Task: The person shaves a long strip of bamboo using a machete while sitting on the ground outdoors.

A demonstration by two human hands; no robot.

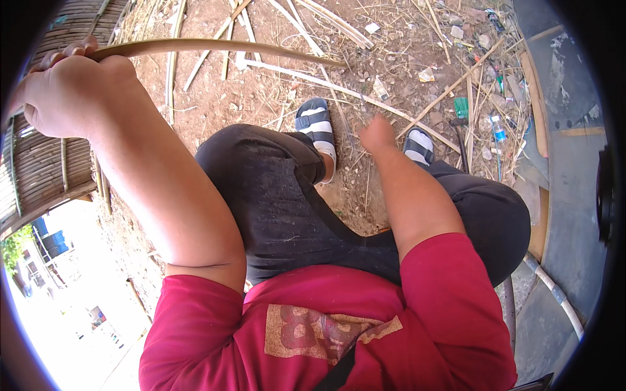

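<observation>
The left hand (62,88) is raised at the upper left, its grip closed around one end of a long, thin, curved tan bamboo strip (215,47), which runs rightward from the fist above the bare reddish dirt ground (222,98). The right hand (378,133) is lowered between two grey-and-white striped sandals (317,127), over dry stalks; whether its grip is spread or pressed together cannot be told. A woven bamboo panel (39,163) stands at the left edge of the ground, with split bamboo lengths (339,26) and litter scattered toward the far edge.
</observation>
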